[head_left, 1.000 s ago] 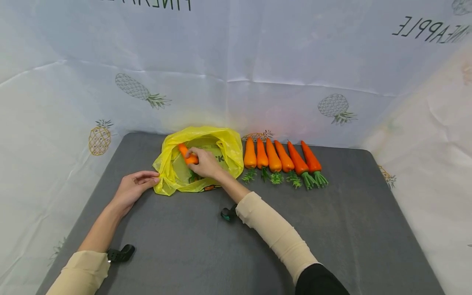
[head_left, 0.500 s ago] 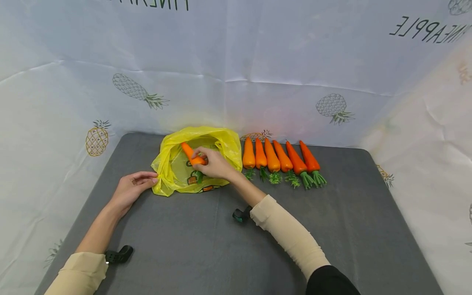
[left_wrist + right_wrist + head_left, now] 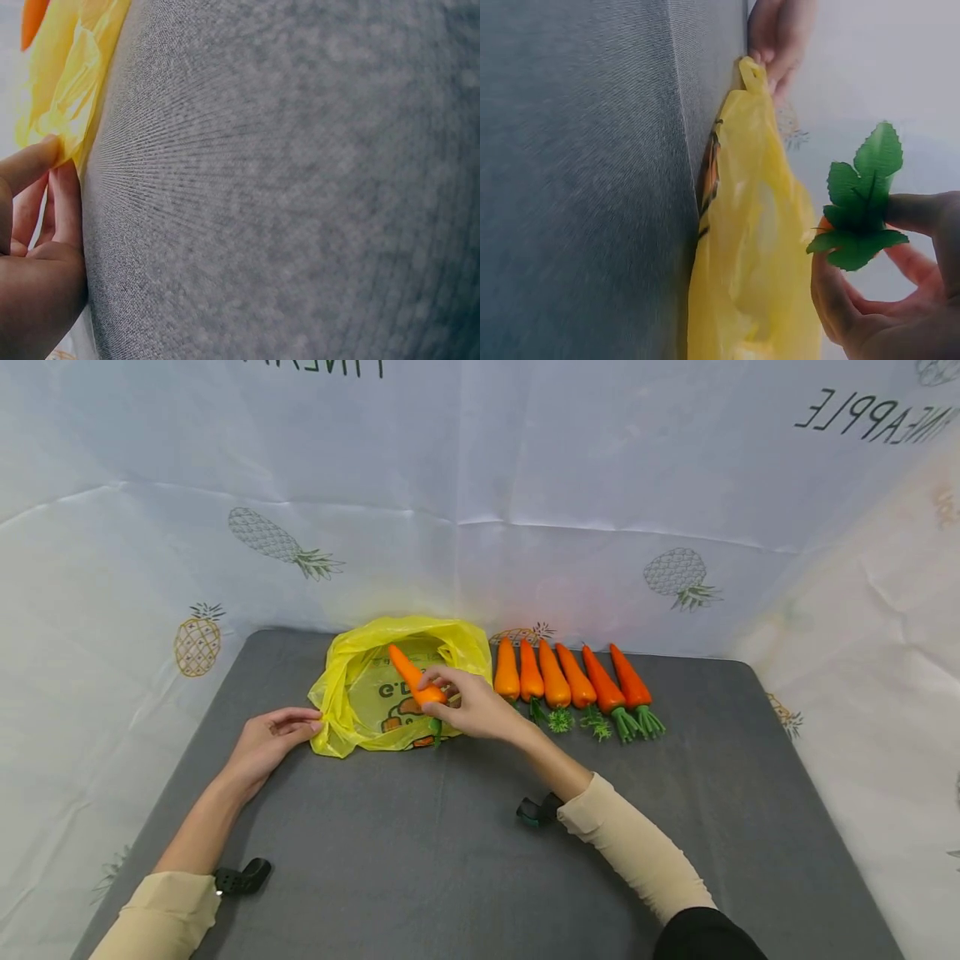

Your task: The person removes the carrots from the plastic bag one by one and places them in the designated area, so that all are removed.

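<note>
A yellow plastic bag (image 3: pixel 330 727) lies with its mouth spread wide at the back left of the grey table. My left hand (image 3: pixel 270 745) pinches the bag's left edge between thumb and fingers, as the left wrist view also shows. Over the bag's right part, my right hand (image 3: pixel 476 703) holds an orange carrot (image 3: pixel 408 673) by its thick end, its tip slanting up to the left. The carrot's green leaves (image 3: pixel 859 217) stick out past the thumb in the right wrist view. To the right of the bag lies a row of several carrots (image 3: pixel 553 677), tips pointing back.
The grey table (image 3: pixel 465 877) has its back edge against a white cloth (image 3: pixel 555 460) printed with pineapples. Black wrist devices (image 3: pixel 243 877) sit on both forearms. The nearest carrots in the row lie close to the bag's right side.
My right hand has moved right and toward me with the carrot, from deeper in the bag to over its right side. My left hand stays at the bag's edge.
</note>
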`<state>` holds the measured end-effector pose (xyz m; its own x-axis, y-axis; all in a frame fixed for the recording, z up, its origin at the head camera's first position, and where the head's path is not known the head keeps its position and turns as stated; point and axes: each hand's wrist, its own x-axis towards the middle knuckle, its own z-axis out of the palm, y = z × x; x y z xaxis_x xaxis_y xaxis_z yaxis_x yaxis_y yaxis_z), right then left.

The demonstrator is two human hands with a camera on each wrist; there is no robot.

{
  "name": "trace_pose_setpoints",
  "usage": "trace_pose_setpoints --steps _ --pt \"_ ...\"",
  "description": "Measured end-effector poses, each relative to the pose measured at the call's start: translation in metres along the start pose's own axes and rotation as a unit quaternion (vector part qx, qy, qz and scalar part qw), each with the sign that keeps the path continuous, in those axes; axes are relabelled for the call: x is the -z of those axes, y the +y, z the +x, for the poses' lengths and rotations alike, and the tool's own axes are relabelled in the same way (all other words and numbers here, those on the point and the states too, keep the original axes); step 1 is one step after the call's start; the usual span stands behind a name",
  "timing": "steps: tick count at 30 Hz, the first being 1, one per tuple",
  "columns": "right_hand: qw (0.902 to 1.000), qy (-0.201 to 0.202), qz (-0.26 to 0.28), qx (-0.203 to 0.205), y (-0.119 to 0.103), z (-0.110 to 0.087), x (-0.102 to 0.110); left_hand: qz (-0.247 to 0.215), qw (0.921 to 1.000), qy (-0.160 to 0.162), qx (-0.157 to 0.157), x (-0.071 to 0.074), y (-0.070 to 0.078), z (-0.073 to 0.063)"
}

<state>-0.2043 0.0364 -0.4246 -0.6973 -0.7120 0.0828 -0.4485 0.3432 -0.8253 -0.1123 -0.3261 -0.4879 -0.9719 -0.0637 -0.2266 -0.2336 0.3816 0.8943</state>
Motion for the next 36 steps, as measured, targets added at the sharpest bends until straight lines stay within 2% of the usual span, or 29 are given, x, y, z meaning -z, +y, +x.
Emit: trace_pose_setpoints --steps 9,17,26,36 --pt "0.9997 0.025 0.000 -0.008 0.001 -0.041 0.021 0.003 1.0000 -0.002 0.004 -0.002 -0.002 0.000" --pt "0.9985 0.054 -0.009 -0.011 0.008 -0.094 0.033 -0.001 1.0000 0.000 0.000 -0.003 0.001 -0.002" --pt "0.9960 0.075 -0.027 -0.040 0.014 -0.141 0.038 0.006 1.0000 0.008 0.000 -0.002 0.004 -0.002" --pt "0.9933 0.086 -0.028 -0.072 0.021 -0.184 0.029 -0.005 0.9999 0.008 -0.005 -0.002 0.002 0.000"
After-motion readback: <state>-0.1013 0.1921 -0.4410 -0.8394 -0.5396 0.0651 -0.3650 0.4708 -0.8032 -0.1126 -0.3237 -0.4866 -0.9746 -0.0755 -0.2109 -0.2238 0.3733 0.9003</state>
